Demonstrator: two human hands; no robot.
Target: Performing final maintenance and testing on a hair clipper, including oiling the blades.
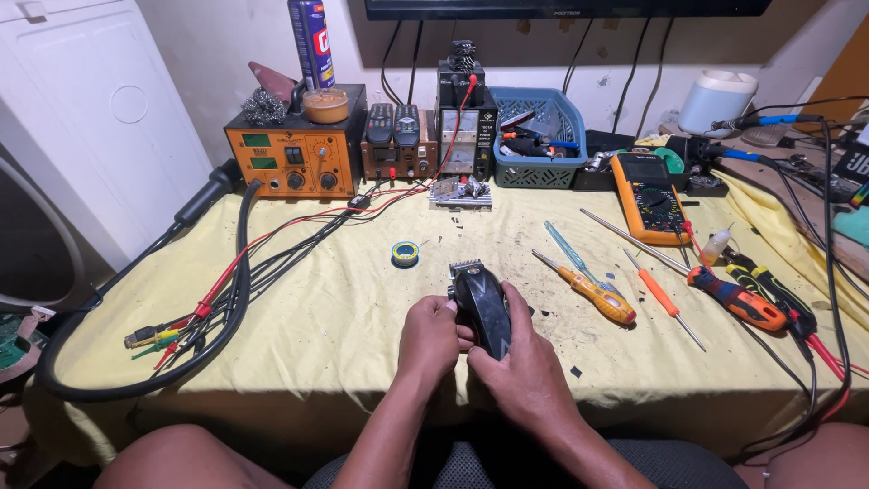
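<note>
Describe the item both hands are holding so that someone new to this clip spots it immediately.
On the yellow cloth of the workbench, near its front edge, the left hand and right hand hold a hair clipper. It is glossy black with a metal toothed blade pointing away, unlike the orange-handled screwdrivers lying beside it.

Electronics repair workshop, soldering station (297,154), multimeter (648,196), screwdrivers (593,290), tangled cables (226,281)

Both hands, left hand (429,337) and right hand (516,367), grip black hair clipper (482,308)
</note>
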